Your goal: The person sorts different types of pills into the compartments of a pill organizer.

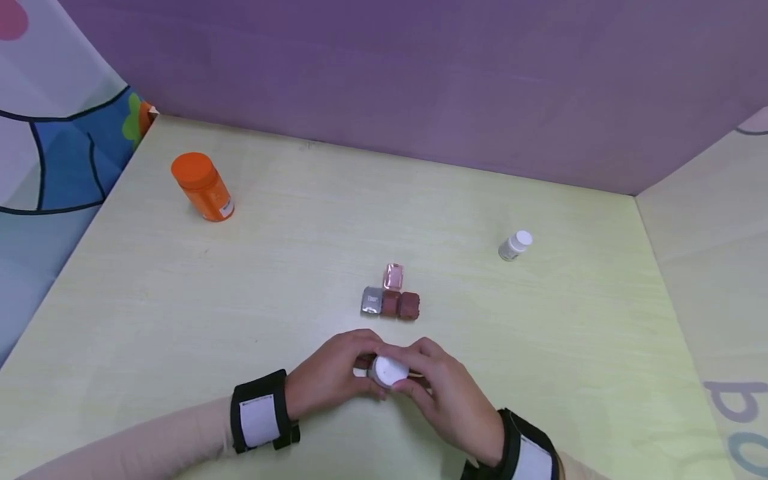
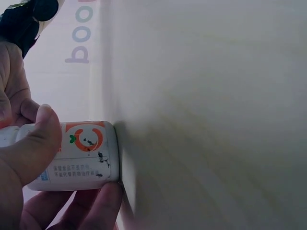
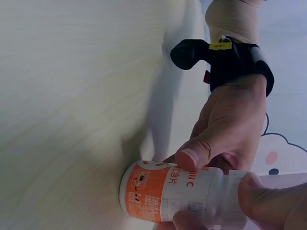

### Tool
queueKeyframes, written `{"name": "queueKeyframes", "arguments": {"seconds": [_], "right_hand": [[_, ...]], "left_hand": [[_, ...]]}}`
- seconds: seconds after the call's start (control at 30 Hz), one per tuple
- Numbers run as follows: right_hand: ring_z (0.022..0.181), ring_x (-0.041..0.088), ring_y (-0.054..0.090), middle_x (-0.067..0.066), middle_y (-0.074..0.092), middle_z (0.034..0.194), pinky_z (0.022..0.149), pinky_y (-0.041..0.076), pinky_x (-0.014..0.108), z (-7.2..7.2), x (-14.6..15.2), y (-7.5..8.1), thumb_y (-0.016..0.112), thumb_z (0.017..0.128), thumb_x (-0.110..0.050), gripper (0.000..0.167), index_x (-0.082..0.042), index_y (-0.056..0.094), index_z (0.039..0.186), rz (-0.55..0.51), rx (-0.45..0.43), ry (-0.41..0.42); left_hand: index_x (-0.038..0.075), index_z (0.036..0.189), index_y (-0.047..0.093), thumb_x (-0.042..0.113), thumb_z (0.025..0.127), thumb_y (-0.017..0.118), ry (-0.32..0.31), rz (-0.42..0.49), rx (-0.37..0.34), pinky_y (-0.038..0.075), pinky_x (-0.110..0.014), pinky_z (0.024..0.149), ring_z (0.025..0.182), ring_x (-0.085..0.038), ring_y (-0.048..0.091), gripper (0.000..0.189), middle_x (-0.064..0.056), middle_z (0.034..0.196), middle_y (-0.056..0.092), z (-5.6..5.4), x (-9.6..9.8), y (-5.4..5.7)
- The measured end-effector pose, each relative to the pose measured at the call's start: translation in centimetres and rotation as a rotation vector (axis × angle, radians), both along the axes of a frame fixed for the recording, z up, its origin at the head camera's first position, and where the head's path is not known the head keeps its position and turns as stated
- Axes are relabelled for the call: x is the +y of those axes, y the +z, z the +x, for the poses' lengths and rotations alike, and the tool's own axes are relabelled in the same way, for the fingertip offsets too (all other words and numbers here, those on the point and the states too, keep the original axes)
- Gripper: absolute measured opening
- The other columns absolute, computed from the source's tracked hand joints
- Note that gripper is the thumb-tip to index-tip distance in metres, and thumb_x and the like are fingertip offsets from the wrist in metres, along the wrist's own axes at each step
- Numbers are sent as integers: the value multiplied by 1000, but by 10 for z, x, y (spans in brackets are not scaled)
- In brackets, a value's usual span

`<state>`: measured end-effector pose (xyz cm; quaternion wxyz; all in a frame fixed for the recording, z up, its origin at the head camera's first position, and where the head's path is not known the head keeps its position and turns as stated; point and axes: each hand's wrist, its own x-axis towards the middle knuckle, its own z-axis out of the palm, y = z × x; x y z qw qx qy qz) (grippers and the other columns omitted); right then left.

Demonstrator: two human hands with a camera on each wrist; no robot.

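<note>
Fingers of both hands grasp a small white plastic bottle with an orange label near the counter's front edge.

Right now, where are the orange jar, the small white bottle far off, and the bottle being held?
orange jar (image 1: pixel 203 187), head view, its side.
small white bottle (image 1: pixel 515 246), head view, its body.
held bottle (image 1: pixel 389 371), head view, its white cap.

left hand, right hand, fingers curled together

Head view looks down from 6 o'clock over the counter; both wrist views sit close, sharing the bottle between the hands.
</note>
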<state>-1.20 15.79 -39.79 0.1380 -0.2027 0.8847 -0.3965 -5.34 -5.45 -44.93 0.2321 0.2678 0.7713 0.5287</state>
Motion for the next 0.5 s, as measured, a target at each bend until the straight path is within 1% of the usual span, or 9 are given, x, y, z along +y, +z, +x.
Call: {"name": "queueKeyframes", "arguments": {"seconds": [0.1,0.13,0.2,0.3,0.33,0.37,0.43,0.5], "right_hand": [[94,12,61,0,60,106,82,56,29,-1,1,1,75,94,-7,49,-16,64,141,0,-18,7],[98,13,62,1,61,111,85,57,30,-2,1,1,75,94,-6,53,-15,61,144,-13,-24,17],[104,15,64,1,63,114,91,57,32,-3,1,3,78,92,-8,63,-12,53,150,-33,-51,23],[108,19,68,3,66,118,93,57,35,-4,-1,6,84,88,-16,75,-8,44,151,-33,-77,11],[106,19,69,4,67,118,92,58,35,-4,-2,7,86,87,-20,76,-7,44,149,-15,-69,2],[101,18,69,2,68,113,89,58,35,-4,-4,8,87,86,-23,74,-7,46,145,13,-53,-5],[94,17,69,0,68,108,83,59,33,-4,-7,9,89,84,-27,63,-9,53,133,74,1,-9],[87,14,67,-3,68,101,76,57,31,-4,-11,11,90,82,-29,54,-11,58,122,140,75,-8]], "left_hand": [[8,115,74,9,79,90,11,-1,1,56,-27,89,99,-11,65,40,4,107,68,1,0,-1],[7,116,74,9,79,90,12,2,3,56,-27,90,101,-12,66,40,4,108,68,1,0,-2],[7,116,74,8,80,89,11,7,3,55,-28,92,103,-14,66,39,3,109,68,2,0,-2],[7,118,74,8,80,88,12,-4,33,54,-28,93,105,-14,64,40,5,109,68,2,0,-2],[7,118,74,7,80,88,10,-4,36,55,-28,93,105,-14,64,40,5,108,68,2,0,-3],[7,118,74,7,81,88,11,-7,38,55,-28,93,104,-14,64,40,5,108,68,2,0,-3],[6,118,74,5,80,88,14,-16,34,55,-27,92,104,-15,64,40,4,108,68,2,1,-2],[4,119,74,3,80,87,16,-23,25,55,-25,91,105,-16,65,41,2,109,68,2,1,-2]]}}
